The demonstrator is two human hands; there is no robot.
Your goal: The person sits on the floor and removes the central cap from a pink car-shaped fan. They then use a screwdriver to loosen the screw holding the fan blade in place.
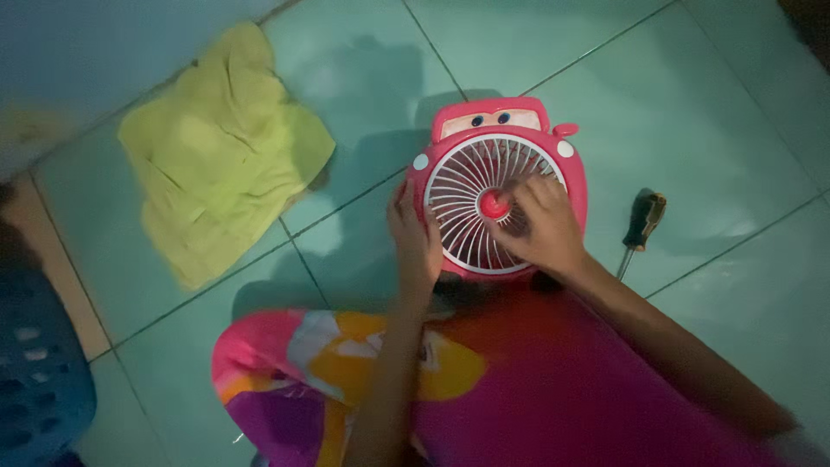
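Left hand [417, 244]: curled on fan [495, 195] left rim, holding | Right hand [538, 227]: fingers [519, 197] bent, pressing white grille [458, 186] beside red hub [494, 205] | Screwdriver [640, 227]: right, untouched

Both hands [484, 238] on pink fan [494, 186]

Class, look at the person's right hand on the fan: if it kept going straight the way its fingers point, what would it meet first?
The right hand points up-left across the white grille; the fingers look already on it, near the red hub, which would probably come first.
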